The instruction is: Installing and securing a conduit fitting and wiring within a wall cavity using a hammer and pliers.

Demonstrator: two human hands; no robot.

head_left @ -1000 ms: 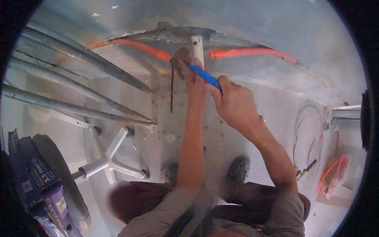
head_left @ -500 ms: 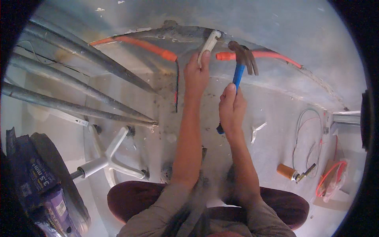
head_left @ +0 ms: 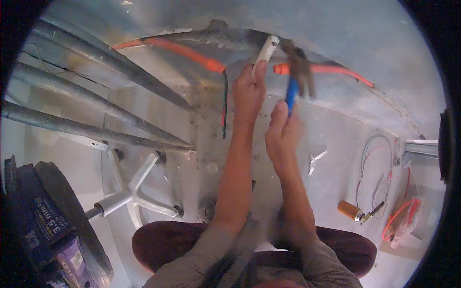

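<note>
Closed round a pale, flat bar [head_left: 267, 50] with a hole near its upper end, my left hand [head_left: 248, 93] holds it slanted against the grooved wall. My right hand [head_left: 283, 137] grips a claw hammer [head_left: 292, 91] by its blue handle. The motion-blurred hammer head is beside the bar's upper end; whether they touch I cannot tell. An orange conduit [head_left: 185, 55] ends left of the bar, with dark and red wires [head_left: 224, 108] hanging from it. To the right, another orange conduit [head_left: 331, 70] passes partly behind the hammer head.
Long grey pipes [head_left: 105, 105] lean across the left. Below them are a white wheeled chair base [head_left: 129, 192] and dark packages [head_left: 43, 211]. At right lie an orange canister with a torch head [head_left: 350, 211], looped wire [head_left: 360, 168] and orange tubing in plastic [head_left: 403, 218].
The view has shifted slightly, moving the wall and bar rightward in the picture. The hammer head is now blurred and its handle stands more upright. Both grips are unchanged.
</note>
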